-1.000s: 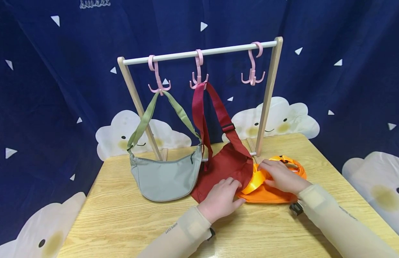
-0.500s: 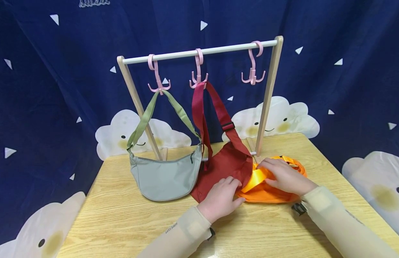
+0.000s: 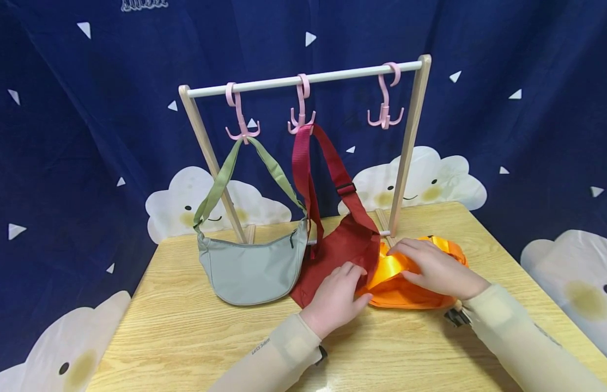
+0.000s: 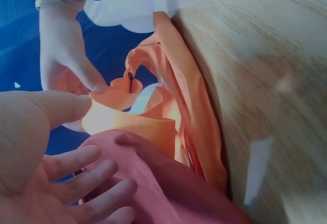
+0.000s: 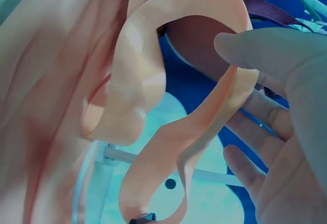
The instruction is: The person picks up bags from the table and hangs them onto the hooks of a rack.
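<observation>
A grey bag hangs by its green strap from the left pink hook. The red bag rests on the table, its strap looped over the middle hook. My left hand touches the red bag's lower right side with relaxed fingers; in the left wrist view its thumb stands apart from the red cloth. To the right lies an orange bag. My right hand pinches its orange strap between thumb and index finger, which the right wrist view shows as a loose loop.
A rack with a white bar and wooden posts stands at the back of the wooden table. Its right pink hook carries no bag. A blue curtain with white clouds hangs behind.
My right hand has moved slightly right, and the orange strap and cloth have shifted under it. The red bag's right edge has moved a little left. My left hand has barely moved.
</observation>
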`<state>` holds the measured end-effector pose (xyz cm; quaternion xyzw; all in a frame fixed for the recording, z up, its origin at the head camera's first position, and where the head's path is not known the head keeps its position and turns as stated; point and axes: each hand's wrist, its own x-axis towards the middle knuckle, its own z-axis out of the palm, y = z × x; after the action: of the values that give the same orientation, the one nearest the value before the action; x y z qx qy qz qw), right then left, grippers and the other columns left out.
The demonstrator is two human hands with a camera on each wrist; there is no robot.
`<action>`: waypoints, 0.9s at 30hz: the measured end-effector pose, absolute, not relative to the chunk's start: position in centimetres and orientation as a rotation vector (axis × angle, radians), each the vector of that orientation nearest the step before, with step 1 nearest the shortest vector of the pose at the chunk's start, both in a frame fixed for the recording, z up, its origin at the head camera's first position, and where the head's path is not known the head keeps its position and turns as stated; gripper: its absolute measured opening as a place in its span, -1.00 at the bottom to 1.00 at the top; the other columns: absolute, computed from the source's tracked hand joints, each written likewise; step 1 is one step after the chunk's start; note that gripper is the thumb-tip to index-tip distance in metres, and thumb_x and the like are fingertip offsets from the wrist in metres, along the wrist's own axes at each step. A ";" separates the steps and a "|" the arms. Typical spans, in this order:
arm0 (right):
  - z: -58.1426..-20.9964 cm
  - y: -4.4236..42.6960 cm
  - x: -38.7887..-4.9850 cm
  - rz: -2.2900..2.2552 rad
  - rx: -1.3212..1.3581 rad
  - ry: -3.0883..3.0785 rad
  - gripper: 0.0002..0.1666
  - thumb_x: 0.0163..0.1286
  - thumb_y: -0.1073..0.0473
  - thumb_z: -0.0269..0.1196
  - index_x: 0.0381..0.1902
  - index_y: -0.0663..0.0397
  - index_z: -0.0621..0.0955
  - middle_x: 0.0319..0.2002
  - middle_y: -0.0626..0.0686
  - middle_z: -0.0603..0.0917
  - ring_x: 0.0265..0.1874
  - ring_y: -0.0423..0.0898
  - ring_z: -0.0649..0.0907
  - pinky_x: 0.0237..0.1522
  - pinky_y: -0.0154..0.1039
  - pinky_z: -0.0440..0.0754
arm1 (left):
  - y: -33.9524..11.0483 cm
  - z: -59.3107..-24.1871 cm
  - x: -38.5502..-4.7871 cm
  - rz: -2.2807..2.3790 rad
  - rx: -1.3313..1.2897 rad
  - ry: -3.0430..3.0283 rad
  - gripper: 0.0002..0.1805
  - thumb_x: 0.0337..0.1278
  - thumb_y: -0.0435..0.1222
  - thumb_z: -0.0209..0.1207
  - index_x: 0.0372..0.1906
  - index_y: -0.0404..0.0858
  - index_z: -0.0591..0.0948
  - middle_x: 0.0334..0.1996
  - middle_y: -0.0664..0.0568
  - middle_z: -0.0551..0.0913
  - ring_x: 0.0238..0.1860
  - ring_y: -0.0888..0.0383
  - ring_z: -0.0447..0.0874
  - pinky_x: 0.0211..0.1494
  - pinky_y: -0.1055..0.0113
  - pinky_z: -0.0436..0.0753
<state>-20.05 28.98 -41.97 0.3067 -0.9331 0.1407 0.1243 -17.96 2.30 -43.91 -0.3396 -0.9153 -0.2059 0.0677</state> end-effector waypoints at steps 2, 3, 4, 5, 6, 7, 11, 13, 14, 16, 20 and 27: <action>-41.7 28.8 -19.8 0.409 0.905 -2.712 -0.49 0.15 0.24 0.56 0.05 -0.01 0.64 -0.03 -0.09 0.68 -0.03 -0.09 0.67 0.08 -0.01 0.70 | 2.3 -43.8 -17.9 -0.626 -1.016 -2.742 -0.49 0.28 -0.03 0.36 0.21 -0.19 0.57 0.09 0.03 0.62 -0.01 0.13 0.63 0.14 0.37 0.65; -41.5 28.7 -19.7 0.412 0.910 -2.710 -0.49 0.15 0.24 0.56 0.05 -0.01 0.64 -0.03 -0.09 0.68 -0.03 -0.10 0.67 0.08 -0.03 0.70 | 2.3 -43.7 -17.9 -0.633 -1.013 -2.735 -0.48 0.28 -0.03 0.36 0.22 -0.20 0.56 0.10 0.02 0.62 0.00 0.13 0.64 0.15 0.36 0.65; -41.3 28.6 -19.6 0.413 0.914 -2.709 -0.49 0.14 0.25 0.56 0.05 0.00 0.64 -0.03 -0.09 0.68 -0.04 -0.10 0.67 0.07 -0.04 0.71 | 2.3 -43.7 -17.9 -0.639 -1.011 -2.729 -0.46 0.28 -0.03 0.36 0.23 -0.20 0.55 0.11 0.02 0.61 0.01 0.12 0.64 0.15 0.35 0.65; -41.2 28.5 -19.5 0.415 0.916 -2.709 -0.48 0.14 0.25 0.56 0.05 0.00 0.63 -0.03 -0.09 0.67 -0.04 -0.11 0.67 0.07 -0.05 0.72 | 2.4 -43.6 -17.9 -0.645 -1.009 -2.723 -0.45 0.28 -0.02 0.37 0.24 -0.20 0.54 0.13 0.01 0.61 0.02 0.12 0.63 0.16 0.34 0.65; -41.0 28.4 -19.4 0.418 0.918 -2.710 -0.48 0.14 0.25 0.57 0.05 0.00 0.63 -0.04 -0.09 0.67 -0.04 -0.12 0.67 0.06 -0.07 0.73 | 2.4 -43.6 -17.9 -0.652 -1.007 -2.717 -0.44 0.28 -0.02 0.37 0.25 -0.21 0.53 0.13 0.01 0.60 0.02 0.12 0.63 0.17 0.34 0.65; -40.8 28.3 -19.3 0.416 0.919 -2.712 -0.48 0.14 0.24 0.57 0.05 -0.01 0.63 -0.04 -0.09 0.67 -0.05 -0.13 0.67 0.05 -0.08 0.73 | 2.4 -43.6 -17.9 -0.659 -1.003 -2.715 -0.43 0.28 -0.02 0.37 0.26 -0.21 0.53 0.14 0.01 0.60 0.03 0.13 0.63 0.17 0.35 0.65; -40.2 28.0 -18.8 0.413 0.928 -2.714 -0.48 0.15 0.22 0.57 0.06 -0.01 0.63 -0.03 -0.09 0.67 -0.04 -0.14 0.67 0.05 -0.11 0.73 | 2.5 -43.5 -18.0 -0.692 -0.987 -2.708 -0.40 0.28 -0.01 0.37 0.29 -0.20 0.50 0.16 0.03 0.58 0.06 0.14 0.61 0.21 0.34 0.63; -40.0 27.9 -18.7 0.412 0.936 -2.714 -0.49 0.15 0.21 0.57 0.06 -0.01 0.64 -0.02 -0.09 0.67 -0.03 -0.14 0.67 0.06 -0.11 0.73 | 2.6 -43.4 -18.0 -0.710 -0.980 -2.704 -0.38 0.27 0.00 0.37 0.30 -0.20 0.49 0.17 0.03 0.57 0.07 0.15 0.61 0.23 0.35 0.63; -39.9 27.8 -18.6 0.415 0.940 -2.713 -0.49 0.15 0.22 0.57 0.06 -0.01 0.64 -0.01 -0.09 0.67 -0.02 -0.14 0.67 0.06 -0.10 0.73 | 2.6 -43.4 -17.9 -0.719 -0.979 -2.699 -0.37 0.27 0.01 0.37 0.31 -0.20 0.49 0.18 0.03 0.57 0.08 0.15 0.61 0.25 0.34 0.62; -39.6 27.8 -18.4 0.412 0.948 -2.707 -0.49 0.15 0.21 0.57 0.06 -0.01 0.64 -0.01 -0.09 0.67 -0.01 -0.14 0.67 0.07 -0.10 0.73 | 2.7 -43.4 -18.0 -0.731 -0.976 -2.688 -0.35 0.26 0.01 0.38 0.32 -0.20 0.48 0.18 0.03 0.57 0.09 0.14 0.62 0.26 0.35 0.62; -39.3 27.7 -18.2 0.398 0.963 -2.681 -0.49 0.16 0.20 0.57 0.06 -0.01 0.64 0.00 -0.09 0.66 0.00 -0.14 0.67 0.07 -0.10 0.72 | 2.9 -43.2 -18.0 -0.747 -0.980 -2.662 -0.29 0.24 0.02 0.39 0.37 -0.20 0.44 0.22 0.02 0.55 0.14 0.13 0.63 0.29 0.33 0.61; -38.8 27.5 -17.6 0.385 0.979 -2.640 -0.48 0.17 0.17 0.57 0.07 -0.04 0.63 0.01 -0.12 0.66 0.00 -0.15 0.66 0.06 -0.10 0.72 | 3.4 -42.8 -18.2 -0.752 -0.993 -2.600 -0.24 0.20 0.01 0.42 0.39 -0.21 0.40 0.24 0.01 0.53 0.20 0.11 0.59 0.33 0.36 0.57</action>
<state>-17.60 27.46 -38.76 0.3406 -0.9185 0.1339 0.1495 -18.17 3.39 -42.83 -0.3416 -0.8943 -0.2588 0.1290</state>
